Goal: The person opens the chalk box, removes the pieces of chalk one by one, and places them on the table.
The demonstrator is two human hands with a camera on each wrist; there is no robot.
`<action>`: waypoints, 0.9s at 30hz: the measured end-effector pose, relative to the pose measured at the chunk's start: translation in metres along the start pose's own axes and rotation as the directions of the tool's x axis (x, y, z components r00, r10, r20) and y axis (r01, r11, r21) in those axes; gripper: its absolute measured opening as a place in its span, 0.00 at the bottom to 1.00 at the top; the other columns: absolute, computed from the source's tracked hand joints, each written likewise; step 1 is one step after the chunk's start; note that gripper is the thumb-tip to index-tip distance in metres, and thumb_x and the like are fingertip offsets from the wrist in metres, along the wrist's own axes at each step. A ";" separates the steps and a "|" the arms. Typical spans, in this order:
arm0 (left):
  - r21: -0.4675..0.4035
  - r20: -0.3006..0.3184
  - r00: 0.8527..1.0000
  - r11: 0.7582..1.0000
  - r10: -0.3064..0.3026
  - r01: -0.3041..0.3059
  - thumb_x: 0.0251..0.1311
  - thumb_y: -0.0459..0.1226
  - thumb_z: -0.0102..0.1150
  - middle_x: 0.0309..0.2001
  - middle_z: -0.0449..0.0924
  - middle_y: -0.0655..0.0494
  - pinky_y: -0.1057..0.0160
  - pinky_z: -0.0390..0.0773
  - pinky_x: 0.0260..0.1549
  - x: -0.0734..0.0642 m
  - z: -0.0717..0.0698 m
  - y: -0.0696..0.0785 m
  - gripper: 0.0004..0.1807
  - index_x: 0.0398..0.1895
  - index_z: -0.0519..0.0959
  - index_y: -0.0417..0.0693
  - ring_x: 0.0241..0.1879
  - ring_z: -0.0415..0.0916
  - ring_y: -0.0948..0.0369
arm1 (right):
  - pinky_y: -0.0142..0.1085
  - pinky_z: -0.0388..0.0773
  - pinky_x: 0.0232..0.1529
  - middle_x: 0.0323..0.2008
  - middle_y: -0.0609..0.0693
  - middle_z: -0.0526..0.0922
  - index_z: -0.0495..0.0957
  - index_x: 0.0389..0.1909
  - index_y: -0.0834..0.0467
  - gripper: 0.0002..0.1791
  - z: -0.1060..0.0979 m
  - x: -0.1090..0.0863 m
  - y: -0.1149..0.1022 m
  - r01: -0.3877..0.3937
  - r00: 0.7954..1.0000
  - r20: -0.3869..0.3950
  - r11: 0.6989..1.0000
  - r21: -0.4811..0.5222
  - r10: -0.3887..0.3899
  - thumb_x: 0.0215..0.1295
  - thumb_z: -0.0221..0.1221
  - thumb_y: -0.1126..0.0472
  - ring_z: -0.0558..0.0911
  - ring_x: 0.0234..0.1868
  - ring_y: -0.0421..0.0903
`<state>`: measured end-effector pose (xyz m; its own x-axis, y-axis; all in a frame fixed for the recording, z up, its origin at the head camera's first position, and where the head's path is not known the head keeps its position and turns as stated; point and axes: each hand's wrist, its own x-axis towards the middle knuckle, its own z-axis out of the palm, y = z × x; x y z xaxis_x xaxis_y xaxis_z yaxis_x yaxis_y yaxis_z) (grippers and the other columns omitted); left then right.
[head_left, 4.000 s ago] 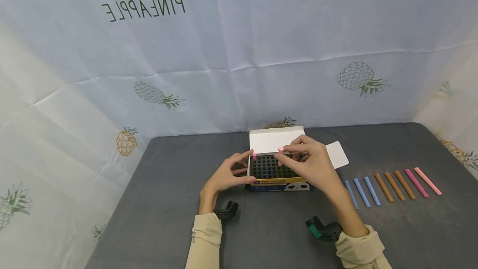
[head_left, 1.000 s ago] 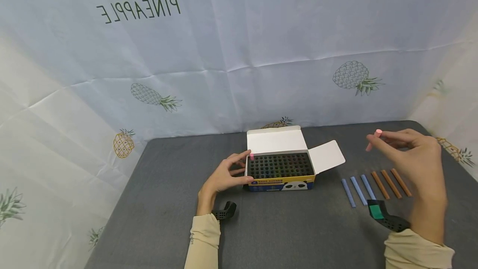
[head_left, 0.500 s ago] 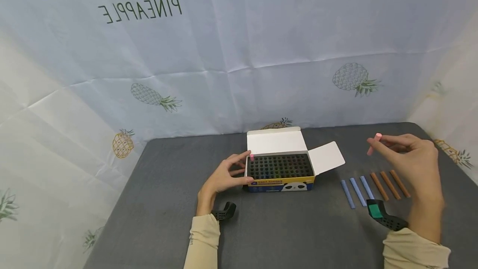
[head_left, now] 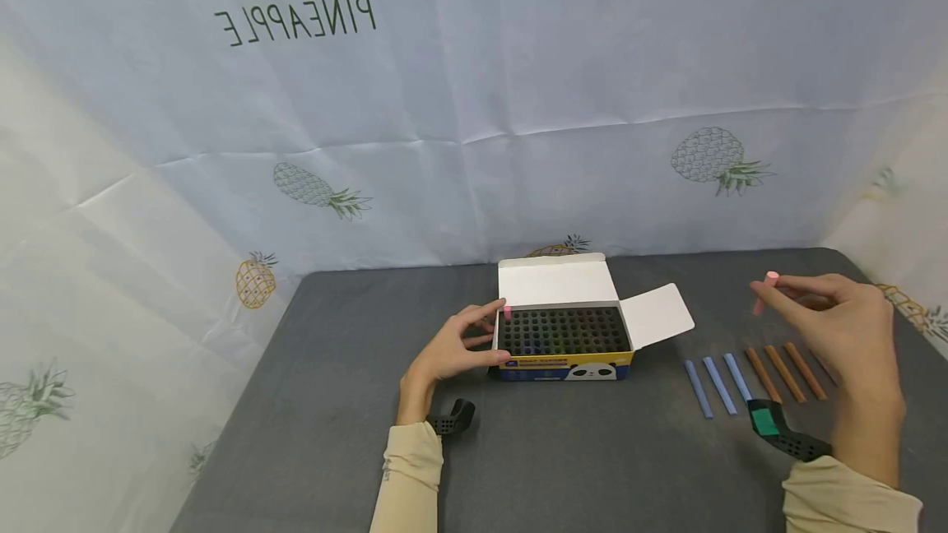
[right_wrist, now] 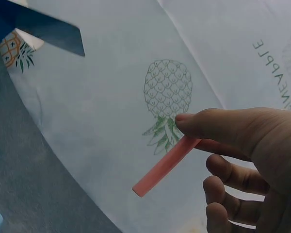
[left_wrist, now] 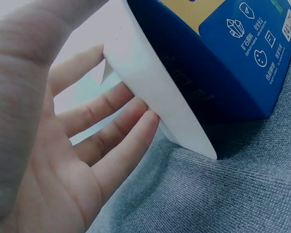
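A chalk box [head_left: 566,368], yellow and blue with a panda face, stands with its lid up and a black holed insert [head_left: 559,331] showing. My left hand [head_left: 452,344] holds its left end, thumb at the front corner and index finger at the back. In the left wrist view, fingertips touch a white side flap [left_wrist: 155,87]. A pink chalk stick [head_left: 507,312] pokes up from the insert's back left corner. Over the table's right side, my right hand [head_left: 844,319] pinches another pink chalk stick [right_wrist: 162,170] between thumb and index finger, its lower end pointing down and left.
Below and left of the right hand, blue chalk sticks [head_left: 719,385] and brown chalk sticks [head_left: 785,373] lie in a row. The right hand and forearm cover the row's right end. The box's white flap [head_left: 657,316] sticks out rightward. A pineapple-print cloth [head_left: 474,105] hangs behind the grey table [head_left: 341,401].
Four seconds ago my right hand held a pink chalk stick above the box; now it is far right, holding a pink one. Over the last second it barely moved. My left hand stays on the box.
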<state>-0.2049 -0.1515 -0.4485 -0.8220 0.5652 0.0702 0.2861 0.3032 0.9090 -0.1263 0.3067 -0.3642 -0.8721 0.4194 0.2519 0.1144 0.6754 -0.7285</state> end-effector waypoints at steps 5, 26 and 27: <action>-0.004 0.003 1.000 1.000 -0.003 0.003 0.61 0.44 0.73 0.61 0.71 0.46 0.54 0.81 0.67 0.002 0.000 0.000 0.44 0.79 0.63 0.58 0.60 0.72 0.55 | 0.20 0.63 0.24 0.34 0.20 0.68 0.84 0.54 0.69 0.31 -0.008 0.003 0.013 -0.015 1.000 0.018 0.997 -0.077 0.017 0.66 0.67 0.44 0.63 0.26 0.15; 0.002 0.006 1.000 1.000 -0.005 0.005 0.61 0.43 0.73 0.60 0.71 0.46 0.53 0.81 0.66 0.000 0.001 0.000 0.44 0.79 0.63 0.58 0.60 0.72 0.53 | 0.23 0.61 0.16 0.18 0.38 0.81 0.83 0.55 0.68 0.24 -0.021 0.017 0.082 -0.038 0.998 -0.046 0.987 -0.159 0.031 0.69 0.63 0.52 0.60 0.22 0.18; 0.004 0.007 1.000 1.000 -0.006 0.006 0.61 0.43 0.73 0.60 0.70 0.46 0.54 0.81 0.66 0.001 0.001 0.000 0.44 0.79 0.63 0.58 0.60 0.72 0.53 | 0.22 0.61 0.16 0.23 0.51 0.85 0.83 0.56 0.68 0.24 -0.020 0.020 0.092 -0.058 0.997 -0.050 0.986 -0.159 0.050 0.69 0.63 0.53 0.59 0.23 0.15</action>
<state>-0.2047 -0.1502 -0.4486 -0.8202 0.5687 0.0624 0.2835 0.3093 0.9077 -0.1233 0.3889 -0.4133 -0.8402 0.4828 0.2468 0.2387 0.7380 -0.6311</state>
